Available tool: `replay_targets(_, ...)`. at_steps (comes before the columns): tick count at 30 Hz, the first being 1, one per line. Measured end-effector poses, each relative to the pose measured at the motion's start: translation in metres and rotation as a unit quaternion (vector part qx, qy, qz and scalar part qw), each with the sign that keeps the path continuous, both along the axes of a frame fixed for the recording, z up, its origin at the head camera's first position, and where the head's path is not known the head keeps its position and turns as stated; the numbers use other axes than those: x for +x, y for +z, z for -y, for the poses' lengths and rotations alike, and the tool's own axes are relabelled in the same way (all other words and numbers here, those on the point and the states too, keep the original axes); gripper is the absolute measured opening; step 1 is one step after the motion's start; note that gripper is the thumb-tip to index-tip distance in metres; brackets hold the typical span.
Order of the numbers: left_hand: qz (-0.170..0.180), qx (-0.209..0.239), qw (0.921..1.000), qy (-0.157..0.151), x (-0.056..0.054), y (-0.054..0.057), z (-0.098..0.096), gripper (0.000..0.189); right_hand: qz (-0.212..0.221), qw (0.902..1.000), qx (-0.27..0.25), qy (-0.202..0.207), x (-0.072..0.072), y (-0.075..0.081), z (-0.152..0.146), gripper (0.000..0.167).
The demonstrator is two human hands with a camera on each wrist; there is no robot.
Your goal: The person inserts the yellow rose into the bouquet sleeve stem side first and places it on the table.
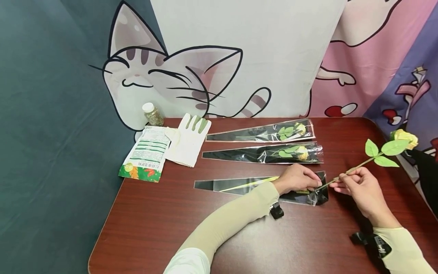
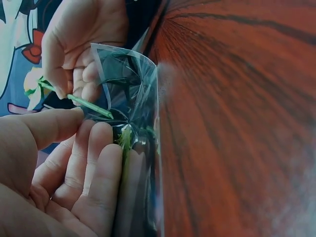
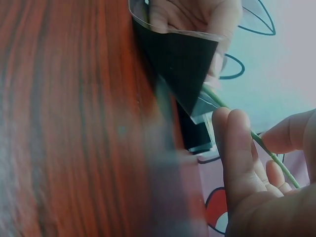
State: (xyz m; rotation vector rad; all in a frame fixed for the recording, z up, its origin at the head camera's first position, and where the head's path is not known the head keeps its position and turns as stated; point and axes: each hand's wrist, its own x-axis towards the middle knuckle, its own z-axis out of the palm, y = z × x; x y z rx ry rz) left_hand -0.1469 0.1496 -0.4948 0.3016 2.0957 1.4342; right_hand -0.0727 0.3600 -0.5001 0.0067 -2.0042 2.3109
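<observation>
My right hand (image 1: 364, 190) pinches the green stem of an artificial yellow rose (image 1: 406, 137), whose bloom points up and to the right. The bare stem end reaches the mouth of a black-and-clear flower sleeve (image 1: 204, 185) lying on the table. At that mouth, my left hand (image 1: 295, 179) pinches the film between thumb and fingers. In the left wrist view the sleeve (image 2: 118, 59) gapes open, with the stem (image 2: 89, 103) at its opening; how far it goes in I cannot tell. The right wrist view shows the sleeve's black back (image 3: 173, 59) lifted off the table.
Two more sleeves lie farther back, an upper one (image 1: 222, 137) and a lower one (image 1: 236, 155), each with a yellow rose inside. To the left are white gloves (image 1: 184, 148), a printed packet (image 1: 145, 154) and a white-capped jar (image 1: 154, 115). A wall cloth borders the brown table (image 1: 273, 243).
</observation>
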Motion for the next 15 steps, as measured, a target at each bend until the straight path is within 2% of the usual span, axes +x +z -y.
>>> replay_targets(6, 0.008, 0.006, 0.9999, -0.003, -0.0005, 0.0017, -0.0009, 0.008, -0.001, 0.9999, 0.007, -0.013, -0.0004, -0.0014, 0.0030, 0.016)
replay_targets(12, 0.046, 0.034, 0.9984, -0.001, -0.0006, 0.0022, -0.0024, 0.008, -0.008, 0.9994, -0.006, -0.035, 0.0005, -0.0039, 0.0027, 0.017)
replay_targets(15, 0.049, 0.045, 0.9978, 0.001, -0.0010, 0.0030, -0.0029, 0.008, -0.014, 0.9989, -0.008, -0.044, 0.0001, -0.0051, 0.0035, 0.017)
